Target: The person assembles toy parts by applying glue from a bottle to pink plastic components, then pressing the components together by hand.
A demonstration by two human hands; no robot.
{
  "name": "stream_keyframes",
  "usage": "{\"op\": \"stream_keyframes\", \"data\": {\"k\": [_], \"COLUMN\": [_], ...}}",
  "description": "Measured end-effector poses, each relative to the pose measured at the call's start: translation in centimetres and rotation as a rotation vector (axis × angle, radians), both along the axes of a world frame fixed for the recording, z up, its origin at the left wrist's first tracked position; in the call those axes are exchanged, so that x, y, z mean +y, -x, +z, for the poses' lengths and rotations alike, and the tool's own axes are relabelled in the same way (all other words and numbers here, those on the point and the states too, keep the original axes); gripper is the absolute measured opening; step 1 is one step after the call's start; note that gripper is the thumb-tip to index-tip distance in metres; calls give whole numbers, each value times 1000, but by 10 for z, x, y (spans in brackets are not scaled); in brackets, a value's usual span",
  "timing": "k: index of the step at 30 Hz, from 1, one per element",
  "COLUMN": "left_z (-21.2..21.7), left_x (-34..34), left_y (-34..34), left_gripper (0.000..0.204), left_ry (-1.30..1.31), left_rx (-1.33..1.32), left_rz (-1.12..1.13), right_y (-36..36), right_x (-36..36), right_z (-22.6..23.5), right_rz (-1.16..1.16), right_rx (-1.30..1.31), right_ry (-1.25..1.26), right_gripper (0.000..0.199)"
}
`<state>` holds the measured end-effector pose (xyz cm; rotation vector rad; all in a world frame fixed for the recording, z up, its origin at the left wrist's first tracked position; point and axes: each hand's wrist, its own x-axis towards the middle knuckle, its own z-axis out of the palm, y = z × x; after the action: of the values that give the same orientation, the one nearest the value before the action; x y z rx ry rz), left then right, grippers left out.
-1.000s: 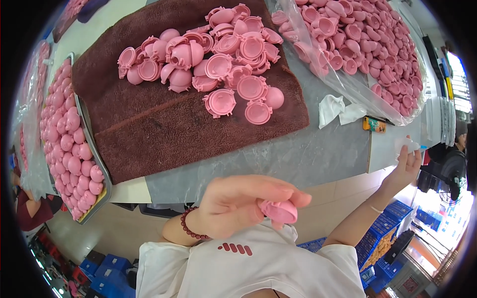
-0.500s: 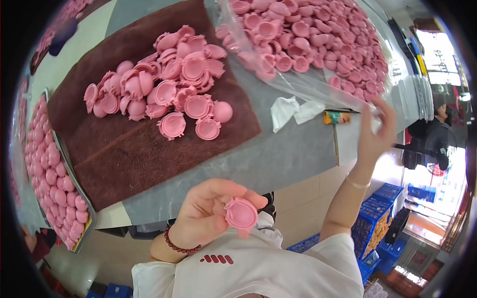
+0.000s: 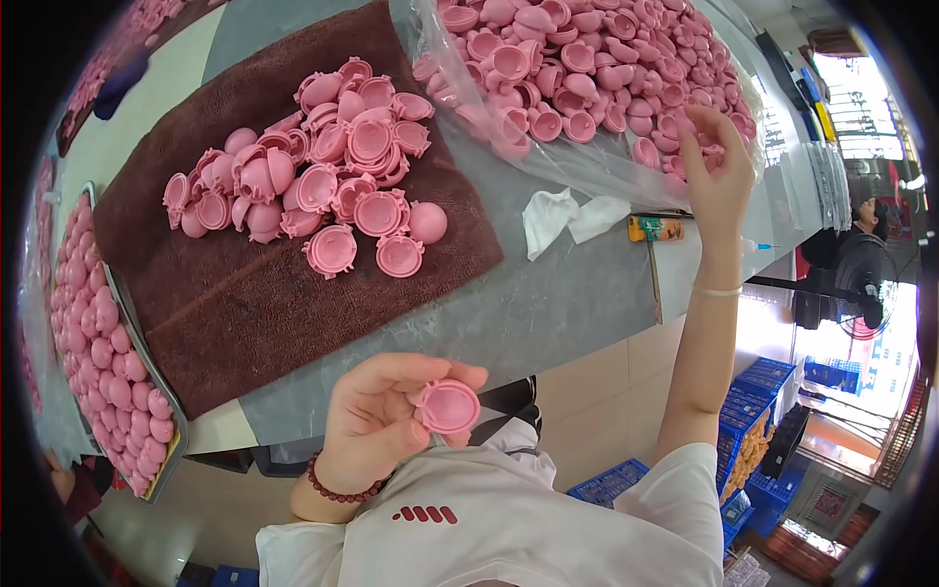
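Observation:
Close to my body, my left hand (image 3: 377, 416) pinches a small round pink plastic half-shell (image 3: 450, 406) between thumb and fingers, its hollow side facing up. At the upper right, my right hand (image 3: 726, 181) reaches over the near edge of a large pile of pink half-shells (image 3: 606, 68) in a clear plastic bag (image 3: 558, 161). Its thumb and forefinger curve together at the tips; whether a shell sits between them I cannot make out. Several more pink shells (image 3: 318, 186) lie heaped on a brown cloth (image 3: 245, 313) on the grey table.
White crumpled tissue (image 3: 548, 220) and an orange-green small box (image 3: 655, 228) lie by the bag. At the left stands a tray (image 3: 174, 430) full of rounded pink pieces. Blue crates (image 3: 748, 416) are stacked on the right, below a black fan (image 3: 866, 279).
My right hand has moved up onto the shell pile, its fingertips coming closer together. My left hand has shifted slightly left and up with the half-shell, which is turned a little.

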<state>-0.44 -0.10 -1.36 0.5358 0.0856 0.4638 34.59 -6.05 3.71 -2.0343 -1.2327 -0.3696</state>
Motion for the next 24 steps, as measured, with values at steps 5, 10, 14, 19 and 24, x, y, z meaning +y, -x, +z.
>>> {"op": "stream_keyframes", "data": {"k": [5,10,14,19,24], "left_z": [6,8,9,12,11], "left_x": [7,11,10,7,6], "left_y": [-1,-2,-2,-7,-9], "left_gripper": [43,44,43,43,41], "left_ry": [-41,-71,-102,-300,-497], "left_rx": [21,-1,44,209,300], "left_rz": [116,100,122,236,274], "right_y": [104,134,144,150,163], "right_x": [-28,-30,-33,-33,-20], "right_z": [11,-11,-10,-21,-7], "right_rz": [589,631,373,390,283], "right_rx": [711,414,360,147,391], "right_ry": [374,352,260,341,335], "right_gripper": [13,24,29,35,32]}}
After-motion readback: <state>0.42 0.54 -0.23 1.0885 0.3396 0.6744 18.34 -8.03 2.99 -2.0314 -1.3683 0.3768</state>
